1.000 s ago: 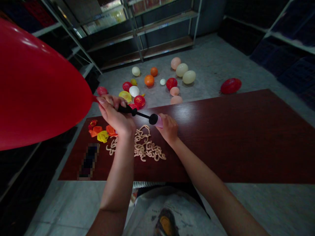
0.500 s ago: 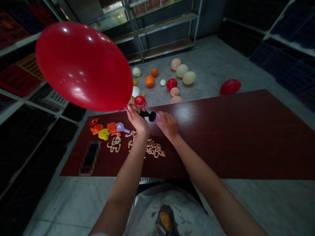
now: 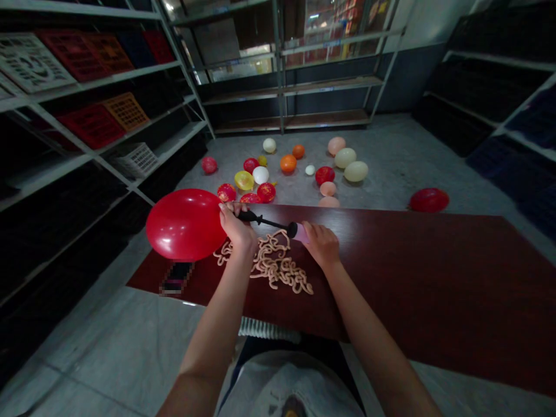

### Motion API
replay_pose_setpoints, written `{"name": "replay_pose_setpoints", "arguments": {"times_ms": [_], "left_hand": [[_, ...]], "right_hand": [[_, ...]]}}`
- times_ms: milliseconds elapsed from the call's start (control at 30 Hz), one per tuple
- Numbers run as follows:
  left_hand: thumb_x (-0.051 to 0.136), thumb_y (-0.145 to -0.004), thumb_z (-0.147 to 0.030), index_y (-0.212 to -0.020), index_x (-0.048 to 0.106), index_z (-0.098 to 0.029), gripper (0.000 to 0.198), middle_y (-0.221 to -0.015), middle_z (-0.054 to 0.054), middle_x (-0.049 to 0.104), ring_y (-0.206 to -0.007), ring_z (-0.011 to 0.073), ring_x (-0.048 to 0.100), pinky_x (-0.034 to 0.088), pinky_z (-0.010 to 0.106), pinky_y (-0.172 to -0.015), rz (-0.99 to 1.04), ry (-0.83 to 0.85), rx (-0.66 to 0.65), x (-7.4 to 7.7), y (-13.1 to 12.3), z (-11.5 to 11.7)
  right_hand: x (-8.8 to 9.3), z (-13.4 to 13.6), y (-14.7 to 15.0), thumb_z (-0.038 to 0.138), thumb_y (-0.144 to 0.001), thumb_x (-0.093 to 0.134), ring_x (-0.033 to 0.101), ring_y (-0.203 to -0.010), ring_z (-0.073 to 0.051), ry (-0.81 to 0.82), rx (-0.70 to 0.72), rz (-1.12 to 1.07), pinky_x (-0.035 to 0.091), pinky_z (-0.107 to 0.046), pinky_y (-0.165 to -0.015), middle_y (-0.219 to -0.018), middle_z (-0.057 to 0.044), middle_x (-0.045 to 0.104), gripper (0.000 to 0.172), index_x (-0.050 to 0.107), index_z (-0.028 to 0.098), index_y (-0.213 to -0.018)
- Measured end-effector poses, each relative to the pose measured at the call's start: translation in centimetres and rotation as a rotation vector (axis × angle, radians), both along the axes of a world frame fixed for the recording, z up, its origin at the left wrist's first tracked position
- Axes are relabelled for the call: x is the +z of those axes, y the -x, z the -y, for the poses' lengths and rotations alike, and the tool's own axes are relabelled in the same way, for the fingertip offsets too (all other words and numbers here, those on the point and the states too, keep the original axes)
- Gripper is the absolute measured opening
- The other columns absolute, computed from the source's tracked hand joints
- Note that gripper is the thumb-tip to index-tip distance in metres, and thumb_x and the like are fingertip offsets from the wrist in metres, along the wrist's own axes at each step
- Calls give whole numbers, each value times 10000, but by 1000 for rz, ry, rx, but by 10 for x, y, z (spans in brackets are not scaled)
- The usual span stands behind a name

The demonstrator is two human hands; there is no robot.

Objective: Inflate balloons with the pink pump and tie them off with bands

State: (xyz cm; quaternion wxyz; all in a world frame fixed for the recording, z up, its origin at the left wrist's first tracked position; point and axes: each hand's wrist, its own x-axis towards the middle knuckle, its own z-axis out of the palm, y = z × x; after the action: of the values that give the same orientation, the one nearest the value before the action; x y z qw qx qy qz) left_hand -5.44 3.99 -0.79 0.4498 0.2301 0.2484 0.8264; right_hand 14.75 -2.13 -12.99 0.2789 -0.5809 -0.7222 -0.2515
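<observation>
My left hand [image 3: 237,223] is closed around the neck of an inflated red balloon [image 3: 186,225] and the black nozzle end of a hand pump [image 3: 299,231]. The balloon stretches out to the left of that hand, over the table's left part. Wrapped round the pump's pink barrel is my right hand [image 3: 322,244]. A thin black rod shows between the two hands. Below them, a heap of beige long thin balloons [image 3: 278,266] lies on the dark red table [image 3: 399,272].
A blurred-out flat dark object [image 3: 177,278] lies near the table's left front edge. Beyond the table, several balloons [image 3: 288,164] rest on the floor. Shelves with crates [image 3: 104,124] stand at the left; a metal rack [image 3: 325,88] stands behind.
The view has tilted up and shifted. The red balloon looks smaller and lower. My hands are farther apart, and a rod now shows between the pump's black end and barrel.
</observation>
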Motion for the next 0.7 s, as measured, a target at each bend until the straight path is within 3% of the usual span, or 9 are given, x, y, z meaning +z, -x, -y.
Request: {"name": "replay_pose_setpoints", "arguments": {"times_ms": [133,267,500,700], "left_hand": [[574,-972,-400,-718,388,-193,377,-619,-67,313,-532,83,429,414,228,-604,23,-20,9,14,27,1],[568,-976,-400,-716,382,-195,381,-623,-64,300,-537,85,417,414,228,-608,25,-31,26,17,30,0],[523,-1000,-393,-720,346,-202,382,-656,-53,275,-542,89,365,396,220,-592,92,-14,26,5,-10,-3],[499,-1012,-368,-700,380,-198,375,-638,-48,282,-530,96,351,374,221,-559,136,-15,-48,5,-53,7]], "right_hand": [[1,0,0,258,-867,651,596,-830,-206,-56,42,9,404,-329,-736,-974,-72,709,397,576,185,-1251],[4,2,-1,284,-888,611,608,-811,-207,-52,30,3,408,-329,-721,-974,-81,711,359,599,195,-1235],[15,8,-18,359,-913,570,565,-738,-217,24,-72,37,366,-339,-675,-880,-77,681,325,626,167,-1169],[39,17,-3,362,-907,576,566,-750,-225,83,-109,23,366,-339,-670,-867,-77,669,363,604,158,-1207]]}}
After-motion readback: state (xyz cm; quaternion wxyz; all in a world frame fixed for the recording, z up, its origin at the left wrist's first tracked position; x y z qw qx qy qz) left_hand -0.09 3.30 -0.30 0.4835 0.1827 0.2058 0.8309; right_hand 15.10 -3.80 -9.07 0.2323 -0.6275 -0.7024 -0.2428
